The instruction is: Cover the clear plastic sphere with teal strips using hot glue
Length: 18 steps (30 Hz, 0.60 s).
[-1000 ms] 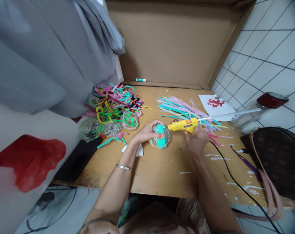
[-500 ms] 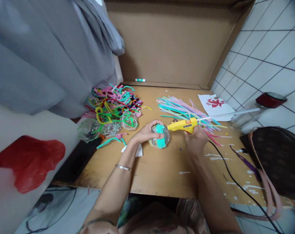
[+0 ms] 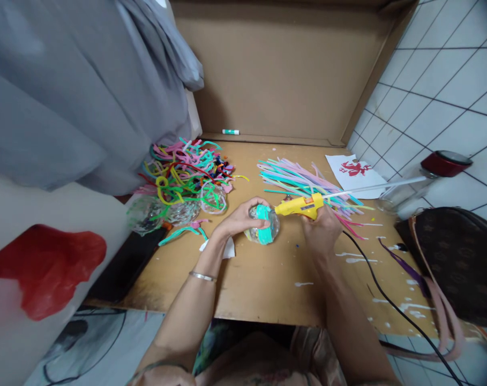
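My left hand (image 3: 243, 219) is closed around a clear round plastic container (image 3: 274, 228) with turquoise pipe-cleaner strips (image 3: 264, 231) across it. In my right hand (image 3: 321, 230) is a yellow glue gun (image 3: 299, 206), gripped by its handle. A long whitish glue stick (image 3: 372, 186) sticks out of its back end. The gun's nozzle points left and meets the right side of the container; whether it touches the strips I cannot tell. A scrap of white paper (image 3: 229, 248) lies on the table beside my left wrist.
A tangled heap of colourful pipe cleaners (image 3: 187, 171) lies on the left, with clear plastic containers (image 3: 182, 212) before it. Straight pipe cleaners (image 3: 291, 177) lie behind the gun. On the right are a brown handbag (image 3: 456, 262), a glass jar (image 3: 407, 195) and the black cord (image 3: 382, 297).
Both hands, the container and the glue gun hold nearly the same position. The whole view has shifted very slightly.
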{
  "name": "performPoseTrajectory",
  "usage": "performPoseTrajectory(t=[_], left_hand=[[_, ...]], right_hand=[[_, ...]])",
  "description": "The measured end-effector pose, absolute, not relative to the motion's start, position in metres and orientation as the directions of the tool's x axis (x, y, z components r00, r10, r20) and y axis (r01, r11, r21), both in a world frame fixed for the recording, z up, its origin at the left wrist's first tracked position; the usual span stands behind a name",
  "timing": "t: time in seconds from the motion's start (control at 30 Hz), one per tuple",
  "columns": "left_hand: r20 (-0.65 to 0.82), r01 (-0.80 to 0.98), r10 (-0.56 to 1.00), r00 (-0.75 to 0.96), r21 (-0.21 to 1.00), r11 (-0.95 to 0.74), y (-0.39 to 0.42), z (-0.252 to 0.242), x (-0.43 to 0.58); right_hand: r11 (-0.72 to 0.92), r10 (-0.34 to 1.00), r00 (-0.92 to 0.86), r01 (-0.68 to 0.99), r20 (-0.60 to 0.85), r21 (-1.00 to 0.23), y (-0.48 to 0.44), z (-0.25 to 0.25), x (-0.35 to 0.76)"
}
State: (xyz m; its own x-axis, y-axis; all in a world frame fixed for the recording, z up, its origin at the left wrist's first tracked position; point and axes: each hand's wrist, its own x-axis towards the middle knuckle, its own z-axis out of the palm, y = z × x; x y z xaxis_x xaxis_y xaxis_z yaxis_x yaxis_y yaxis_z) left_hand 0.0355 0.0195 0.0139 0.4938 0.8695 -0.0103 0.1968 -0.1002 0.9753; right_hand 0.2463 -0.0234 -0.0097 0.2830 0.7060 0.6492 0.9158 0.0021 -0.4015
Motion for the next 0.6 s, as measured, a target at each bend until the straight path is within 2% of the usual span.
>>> performPoseTrajectory(t=[0.6], left_hand=[[-0.001, 0.195, 0.865, 0.502, 0.974, -0.112, 0.0207, 0.0128, 0.0346]], right_hand=[[0.004, 0.708, 0.293, 0.908, 0.643, -0.419, -0.0229, -0.0110, 0.2490]])
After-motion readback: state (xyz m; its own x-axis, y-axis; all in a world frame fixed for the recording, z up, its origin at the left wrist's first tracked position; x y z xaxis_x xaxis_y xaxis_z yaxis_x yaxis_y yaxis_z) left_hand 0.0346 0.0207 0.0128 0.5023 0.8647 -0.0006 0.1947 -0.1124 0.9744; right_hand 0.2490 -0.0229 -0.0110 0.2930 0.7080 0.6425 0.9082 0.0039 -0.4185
